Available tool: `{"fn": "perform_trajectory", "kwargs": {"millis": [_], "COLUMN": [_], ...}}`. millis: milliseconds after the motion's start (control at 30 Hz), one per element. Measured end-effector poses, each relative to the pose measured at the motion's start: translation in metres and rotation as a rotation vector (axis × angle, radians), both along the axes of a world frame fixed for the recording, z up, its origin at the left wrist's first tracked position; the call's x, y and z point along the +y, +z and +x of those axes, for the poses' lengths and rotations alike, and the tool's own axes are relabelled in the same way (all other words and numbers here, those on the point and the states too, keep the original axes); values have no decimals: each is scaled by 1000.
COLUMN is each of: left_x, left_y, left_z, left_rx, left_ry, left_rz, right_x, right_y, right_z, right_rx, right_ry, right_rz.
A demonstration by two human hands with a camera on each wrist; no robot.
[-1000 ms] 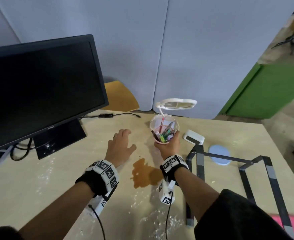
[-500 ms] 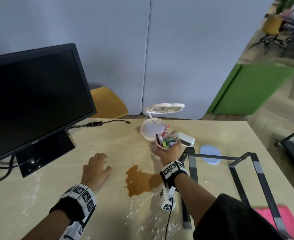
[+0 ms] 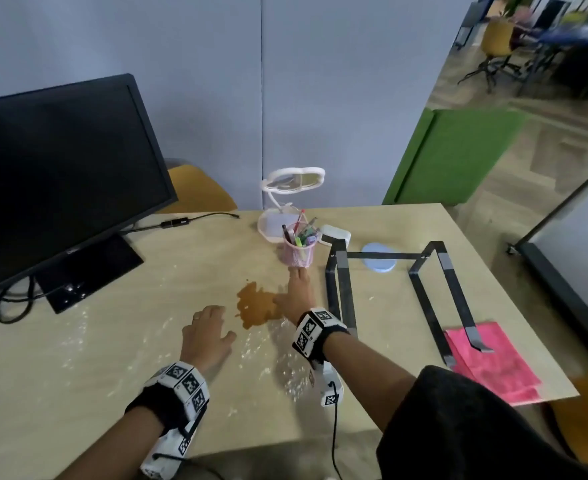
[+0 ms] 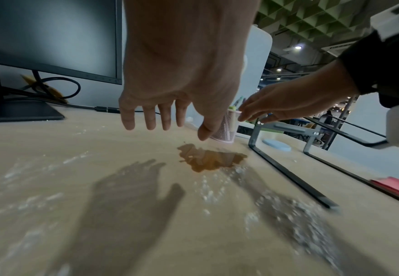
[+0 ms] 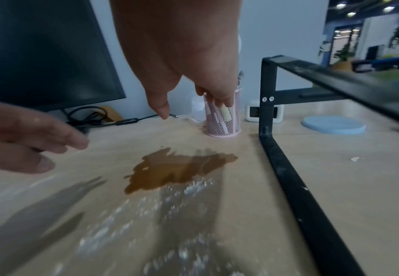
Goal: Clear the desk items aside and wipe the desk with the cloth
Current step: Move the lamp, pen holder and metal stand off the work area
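**Pen cup set down, cloth comes next**

Your right hand (image 3: 297, 292) is loose, with straight fingers. It holds nothing. Its fingertips point at the pink mesh pen cup (image 3: 297, 252), just below it in the middle of the head view. I cannot tell if they touch it. Your left hand (image 3: 206, 336) is loose too, fingers spread. In the left wrist view it floats above the worktop (image 3: 78, 358) and makes a shadow there.

The pen cup stands upright near the far edge, just beside the white lamp (image 3: 285, 202) and a small white clock (image 3: 336, 233). So it looks like you are still on the clearing step, and the cup is now out of the way.

The brown spill (image 3: 256, 304) sits in the middle of the frame, between your two hands. White crumbs lie around it and closer to you. None of this looks wiped yet.

The pink cloth (image 3: 490, 362) is at the right of the frame, near the worktop's edge. One foot of the black metal stand (image 3: 389, 292) rests on top of it. For the next move, I think you need to lift or slide the stand off, then pick up the cloth. The blue round coaster (image 3: 379, 261) under the stand may need moving too.

A black monitor (image 3: 57, 174) fills the left. Behind the worktop are pale blue walls, and a green panel stands upper right.
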State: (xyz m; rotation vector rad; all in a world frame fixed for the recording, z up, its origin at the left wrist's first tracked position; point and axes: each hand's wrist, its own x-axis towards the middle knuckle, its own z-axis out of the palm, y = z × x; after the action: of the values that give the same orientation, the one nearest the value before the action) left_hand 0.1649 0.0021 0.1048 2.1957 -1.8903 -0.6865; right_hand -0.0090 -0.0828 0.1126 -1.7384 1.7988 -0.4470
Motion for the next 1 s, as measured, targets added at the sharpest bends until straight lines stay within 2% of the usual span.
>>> {"fn": "perform_trajectory", "kwargs": {"millis": [200,433,500,567,700,833,900,1000], "left_x": [39,85,94,98,97,92,90,89], "left_y": [-13,-36,-44,-49,-57,-64,-65,-68], "left_z": [-43,-143,-172,-196,-240,-269,-277,-283], "left_rx": [-60,-64,-76,-92,-72,-86,-107,-130], "left_ry": [-3,-87,-145,-214,-383,-559,-612,-622], "left_rz": [-35,-80,-67,-42,-34,10,66,128], "right_x": [63,142,158,168,178,172,166,155], "right_y": [-6,-24,-31,-40,-55,-60,-61,-63], "right_z": [-38,-121,-150,-181,-257,-323,-347,-371], "right_rx": [68,147,203,237,245,393,476,492], "right_ry": [275,630,672,631,405,137,10,-131], "right_rz": [-132,-269,-280,-263,-202,-178,-116,16]}}
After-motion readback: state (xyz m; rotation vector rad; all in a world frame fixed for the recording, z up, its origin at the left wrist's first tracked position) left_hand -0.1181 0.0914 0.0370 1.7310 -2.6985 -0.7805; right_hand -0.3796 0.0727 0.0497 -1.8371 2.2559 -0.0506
